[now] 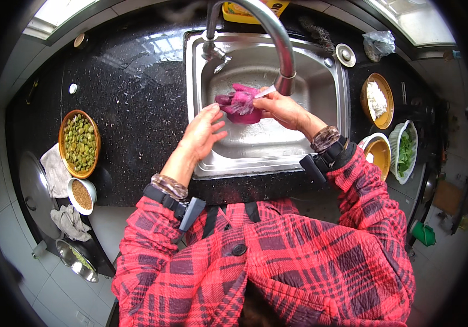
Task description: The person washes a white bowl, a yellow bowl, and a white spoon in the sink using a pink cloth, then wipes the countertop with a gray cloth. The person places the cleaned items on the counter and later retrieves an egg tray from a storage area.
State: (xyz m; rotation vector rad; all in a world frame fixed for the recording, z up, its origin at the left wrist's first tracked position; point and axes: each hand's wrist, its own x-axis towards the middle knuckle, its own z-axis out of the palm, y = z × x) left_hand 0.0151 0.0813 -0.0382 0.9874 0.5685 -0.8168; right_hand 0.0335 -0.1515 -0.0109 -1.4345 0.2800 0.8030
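Observation:
A crumpled magenta cloth (244, 107), blurred in places, hangs over the basin of a stainless steel sink (275, 143). My right hand (281, 107) grips it at its right side, where a white tag (264, 91) sticks out by the fingers. On the other side is my left hand (203, 133), its fingers spread and nothing in them. Its uppermost fingertips are close by the cloth's left end; whether they touch it I cannot tell. The curved metal faucet (285, 49) arches over the basin, its spout end just above my right hand.
Left on the black counter (144, 135) stand a bowl of green beans (80, 143) and a white bowl with brown grains (82, 195). At right are a bowl with white food (377, 100), stacked bowls (377, 155) and a basket of leafy greens (403, 151). A sink strainer (345, 55) lies behind.

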